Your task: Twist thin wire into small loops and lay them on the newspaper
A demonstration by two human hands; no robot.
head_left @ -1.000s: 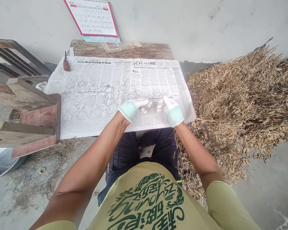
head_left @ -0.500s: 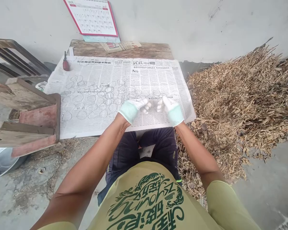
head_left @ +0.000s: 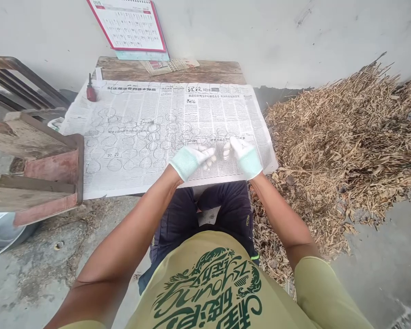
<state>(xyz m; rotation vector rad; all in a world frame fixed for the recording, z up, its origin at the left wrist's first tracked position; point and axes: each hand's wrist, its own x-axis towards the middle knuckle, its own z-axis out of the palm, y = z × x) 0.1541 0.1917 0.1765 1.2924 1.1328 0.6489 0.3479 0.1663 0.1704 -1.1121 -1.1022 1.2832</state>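
Observation:
Over the front part of a newspaper sheet (head_left: 130, 183), my left hand (head_left: 200, 157) wears a white glove with a mint cuff. Its thumb and fingers are pinched together. My right hand (head_left: 238, 148), gloved alike, is curled with its fingertips facing the left hand across a small gap. Anything held between the fingers is too thin or small to make out. Many thin dark circles (head_left: 145, 163), either loose loops or drawn outlines, cover the left and middle of the newspaper. A screwdriver with a red handle (head_left: 91, 93) lies at its far left corner.
Beneath the newspaper is a wooden table (head_left: 219, 72) with a desk calendar (head_left: 130, 27) at the back against the wall. An upturned wooden stool (head_left: 51, 169) stands left, above a metal basin (head_left: 3, 233). Dry stalks (head_left: 342, 151) are heaped at the right.
My left hand has shifted slightly right, and its fingers reach closer to the right hand. The right hand stays almost in place. The view has moved a little.

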